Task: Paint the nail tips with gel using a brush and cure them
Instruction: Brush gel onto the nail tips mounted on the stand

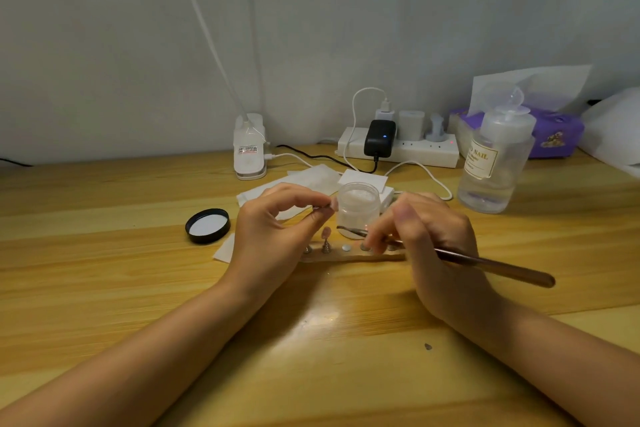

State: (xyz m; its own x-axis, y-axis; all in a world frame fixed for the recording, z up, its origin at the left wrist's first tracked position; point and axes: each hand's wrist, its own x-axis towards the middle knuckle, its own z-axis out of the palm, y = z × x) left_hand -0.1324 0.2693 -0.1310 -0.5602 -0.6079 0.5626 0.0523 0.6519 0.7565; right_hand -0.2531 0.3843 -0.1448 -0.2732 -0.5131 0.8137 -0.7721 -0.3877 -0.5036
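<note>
Item: nail tip (333, 203), pinched in my left hand (277, 229) beside the open gel jar (358, 208). My right hand (429, 239) grips the brush (485, 262). Risk: brush wobble could smear gel onto fingers.

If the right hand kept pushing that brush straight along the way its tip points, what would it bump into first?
The brush in the right hand points left, toward the left hand. First in line is probably the nail tip on its stand, just beyond the bristles. Depth is unclear, so it might instead brush past the jar.
</note>
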